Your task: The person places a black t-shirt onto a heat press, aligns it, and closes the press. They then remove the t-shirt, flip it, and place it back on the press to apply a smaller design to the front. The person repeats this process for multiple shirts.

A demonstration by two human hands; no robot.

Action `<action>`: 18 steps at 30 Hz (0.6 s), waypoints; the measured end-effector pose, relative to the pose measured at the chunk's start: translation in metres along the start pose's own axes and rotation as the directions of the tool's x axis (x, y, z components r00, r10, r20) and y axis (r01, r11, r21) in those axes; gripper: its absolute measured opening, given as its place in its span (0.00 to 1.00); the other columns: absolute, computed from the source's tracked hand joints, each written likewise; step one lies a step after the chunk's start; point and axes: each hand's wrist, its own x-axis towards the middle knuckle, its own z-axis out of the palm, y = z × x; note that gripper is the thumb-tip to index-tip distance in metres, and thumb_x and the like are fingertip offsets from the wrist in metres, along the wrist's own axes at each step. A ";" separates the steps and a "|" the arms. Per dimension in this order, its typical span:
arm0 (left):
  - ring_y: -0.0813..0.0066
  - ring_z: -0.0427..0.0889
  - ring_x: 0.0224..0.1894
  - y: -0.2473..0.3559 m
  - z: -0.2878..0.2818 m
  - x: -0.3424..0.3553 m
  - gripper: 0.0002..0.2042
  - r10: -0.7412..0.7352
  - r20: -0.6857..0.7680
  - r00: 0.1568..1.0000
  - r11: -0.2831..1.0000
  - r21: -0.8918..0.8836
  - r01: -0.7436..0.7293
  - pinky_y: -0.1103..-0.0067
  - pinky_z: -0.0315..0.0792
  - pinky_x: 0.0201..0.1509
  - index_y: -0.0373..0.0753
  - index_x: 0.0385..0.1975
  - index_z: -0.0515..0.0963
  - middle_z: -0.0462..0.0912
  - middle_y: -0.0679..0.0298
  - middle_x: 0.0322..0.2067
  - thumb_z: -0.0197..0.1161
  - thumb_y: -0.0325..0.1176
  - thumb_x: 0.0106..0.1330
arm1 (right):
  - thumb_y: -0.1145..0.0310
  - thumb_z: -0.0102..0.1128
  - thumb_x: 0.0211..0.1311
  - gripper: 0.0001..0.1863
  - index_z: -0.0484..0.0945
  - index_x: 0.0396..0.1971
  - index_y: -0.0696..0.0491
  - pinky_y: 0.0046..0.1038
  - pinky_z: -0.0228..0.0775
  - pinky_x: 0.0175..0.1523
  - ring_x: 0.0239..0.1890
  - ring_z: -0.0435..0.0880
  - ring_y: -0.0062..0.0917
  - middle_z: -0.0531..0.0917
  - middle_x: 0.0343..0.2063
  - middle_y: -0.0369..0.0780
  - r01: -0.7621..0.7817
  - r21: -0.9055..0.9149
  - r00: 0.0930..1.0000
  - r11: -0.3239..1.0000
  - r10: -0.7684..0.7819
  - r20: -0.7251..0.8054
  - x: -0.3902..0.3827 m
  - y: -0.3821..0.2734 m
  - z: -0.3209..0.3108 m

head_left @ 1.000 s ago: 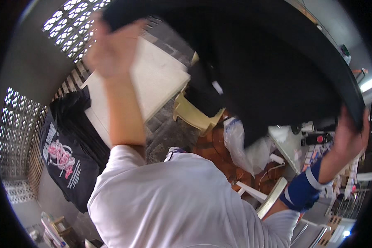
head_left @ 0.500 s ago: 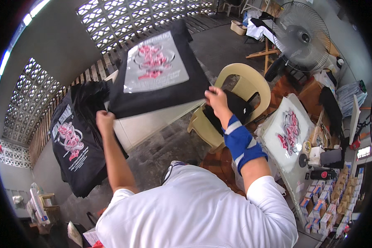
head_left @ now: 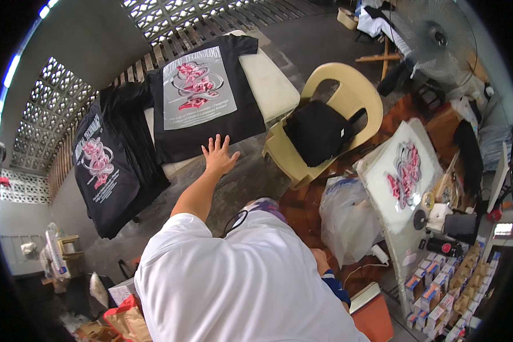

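A black T-shirt (head_left: 242,108) lies spread on a long white surface (head_left: 276,85), with a greyish translucent sheet (head_left: 222,94) over its pink and white chest print. My left hand (head_left: 219,157) is at the shirt's bottom hem, fingers spread and holding nothing; whether it touches the cloth I cannot tell. To the left, more black T-shirts (head_left: 119,188) hang in a pile with the same print facing out. My right hand (head_left: 320,260) is low beside my body, close to a clear plastic bag (head_left: 347,222); its fingers are hidden.
A cream plastic chair (head_left: 370,108) with a black cloth item (head_left: 316,134) on its seat stands right of the shirt. Further right is a tilted light panel (head_left: 424,148) bearing a similar pink print. A large fan (head_left: 438,37) and rows of small boxes (head_left: 438,285) occupy the right side.
The T-shirt, held up by both hands before, now lies flat on the white surface. My left hand has let go and opened; my right hand has dropped to my side.
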 end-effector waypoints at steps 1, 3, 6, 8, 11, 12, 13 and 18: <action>0.48 0.39 0.81 0.011 -0.002 -0.003 0.41 -0.012 0.005 1.000 1.000 -0.007 0.012 0.47 0.31 0.79 0.52 0.78 0.52 0.46 0.54 0.79 0.55 0.62 0.68 | 0.61 0.60 0.63 0.15 0.86 0.36 0.60 0.41 0.76 0.42 0.37 0.87 0.44 0.87 0.35 0.53 0.041 -0.063 0.999 0.997 -0.041 0.005 -0.005 0.017 0.011; 0.46 0.49 0.78 0.037 0.004 -0.006 0.37 0.064 -0.162 0.985 0.998 0.000 -0.065 0.46 0.38 0.78 0.45 0.74 0.59 0.56 0.52 0.75 0.60 0.52 0.68 | 0.62 0.59 0.63 0.16 0.85 0.37 0.60 0.40 0.77 0.42 0.38 0.87 0.45 0.87 0.36 0.53 0.084 -0.121 0.996 0.989 -0.086 -0.009 -0.009 0.050 0.033; 0.47 0.64 0.70 0.085 0.046 0.001 0.27 0.347 -0.283 0.894 0.918 -0.090 -0.385 0.51 0.55 0.74 0.41 0.63 0.71 0.68 0.51 0.65 0.66 0.39 0.63 | 0.63 0.57 0.63 0.16 0.85 0.39 0.60 0.39 0.77 0.42 0.39 0.87 0.45 0.87 0.37 0.53 0.110 -0.088 0.988 0.990 -0.119 -0.099 -0.011 0.070 0.054; 0.47 0.68 0.66 0.128 0.081 0.020 0.24 0.516 -0.083 0.853 0.809 -0.280 -0.517 0.54 0.60 0.70 0.41 0.59 0.75 0.71 0.51 0.62 0.66 0.37 0.63 | 0.64 0.56 0.64 0.15 0.85 0.40 0.60 0.38 0.78 0.40 0.38 0.87 0.43 0.88 0.36 0.50 0.139 -0.057 0.964 0.989 -0.149 -0.220 -0.021 0.062 0.039; 0.43 0.69 0.66 0.189 0.147 0.111 0.23 0.487 0.143 0.862 0.815 -0.430 -0.389 0.55 0.63 0.69 0.38 0.58 0.76 0.72 0.48 0.62 0.66 0.36 0.63 | 0.67 0.60 0.65 0.12 0.83 0.41 0.59 0.32 0.80 0.38 0.34 0.85 0.31 0.86 0.31 0.43 -0.070 0.421 0.950 0.904 0.189 -0.247 -0.036 0.015 0.012; 0.41 0.67 0.67 0.221 0.161 0.135 0.26 0.388 0.071 0.919 0.823 -0.475 -0.311 0.55 0.62 0.70 0.35 0.60 0.73 0.70 0.45 0.63 0.66 0.37 0.63 | 0.68 0.62 0.66 0.11 0.83 0.42 0.59 0.31 0.80 0.38 0.32 0.84 0.25 0.85 0.30 0.40 -0.188 0.617 0.917 0.764 0.362 -0.169 -0.049 -0.010 0.000; 0.39 0.66 0.68 0.251 0.170 0.157 0.29 0.278 -0.004 0.960 0.811 -0.535 -0.237 0.55 0.62 0.71 0.33 0.62 0.70 0.69 0.41 0.64 0.67 0.38 0.63 | 0.67 0.63 0.66 0.12 0.82 0.44 0.59 0.30 0.80 0.37 0.32 0.84 0.25 0.85 0.30 0.40 -0.178 0.682 0.900 0.709 0.398 -0.178 -0.059 -0.030 -0.010; 0.48 0.73 0.67 0.320 0.126 0.250 0.46 -0.222 0.448 0.866 0.653 -0.591 0.473 0.65 0.67 0.71 0.16 0.65 0.61 0.68 0.35 0.66 0.70 0.55 0.63 | 0.63 0.62 0.69 0.13 0.82 0.44 0.57 0.28 0.80 0.37 0.33 0.85 0.22 0.85 0.33 0.38 -0.150 0.513 0.869 0.845 0.360 -0.338 -0.043 -0.061 -0.017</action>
